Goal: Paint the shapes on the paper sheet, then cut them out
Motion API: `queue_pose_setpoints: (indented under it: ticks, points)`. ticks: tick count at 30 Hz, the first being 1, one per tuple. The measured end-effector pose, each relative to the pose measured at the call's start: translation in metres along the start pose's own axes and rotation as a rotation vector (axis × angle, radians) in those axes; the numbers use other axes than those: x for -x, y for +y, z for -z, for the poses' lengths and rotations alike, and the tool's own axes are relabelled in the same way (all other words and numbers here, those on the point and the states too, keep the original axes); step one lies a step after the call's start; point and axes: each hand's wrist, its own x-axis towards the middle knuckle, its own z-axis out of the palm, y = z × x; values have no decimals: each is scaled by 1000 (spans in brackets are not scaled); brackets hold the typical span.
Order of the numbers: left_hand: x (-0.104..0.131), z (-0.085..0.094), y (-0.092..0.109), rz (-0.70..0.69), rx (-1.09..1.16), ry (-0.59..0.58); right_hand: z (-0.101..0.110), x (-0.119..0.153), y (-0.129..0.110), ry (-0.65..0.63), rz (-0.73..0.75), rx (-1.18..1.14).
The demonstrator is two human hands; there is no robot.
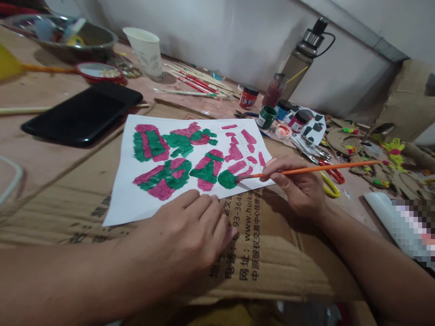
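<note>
A white sheet of paper (119,181) with green and magenta painted shapes lies on brown cardboard (272,253). My right hand (297,183) pinches an orange-handled paintbrush (326,167) over the sheet's right side. The brush tip meets the right edge of a round green patch (227,179). At the near edge of the paper my left hand (193,226) is closed, its fingers curled against the sheet and their tips hidden. Penciled outlines at the paper's upper right are partly painted magenta.
Beyond the paper stand an open green paint jar (267,117), a red paint jar (249,98) and a tall bottle (302,59). Scissors (329,174) lie right, near coiled cardboard pieces (343,138). A black phone (83,113), paper cup (144,52) and metal bowl (102,40) occupy the left.
</note>
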Motion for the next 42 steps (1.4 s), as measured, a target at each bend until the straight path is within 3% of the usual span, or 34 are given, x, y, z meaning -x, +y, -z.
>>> queue_pose_setpoints:
  ticks: [6, 13, 19, 26, 31, 34, 42]
  points:
    - [2, -2, 1, 11, -4, 6, 7, -4, -3, -128, -77, 31]
    - [1, 2, -1, -7, 27, -19, 5, -5, -1, -71, -1, 5]
    - [-2, 5, -2, -7, 26, -15, 5, -5, 1, -117, -67, 31]
    - [5, -6, 1, 24, 39, 19, 4, -4, -3, -51, -50, 37]
    - [1, 3, -2, 1, 45, -19, 3, -4, -3, -80, -67, 58]
    - [-3, 9, -4, -2, 65, -32, 2, -3, -3, 13, -46, 20]
    - [-11, 10, -6, -9, 28, -36, 6, -11, 7, 422, -19, -68]
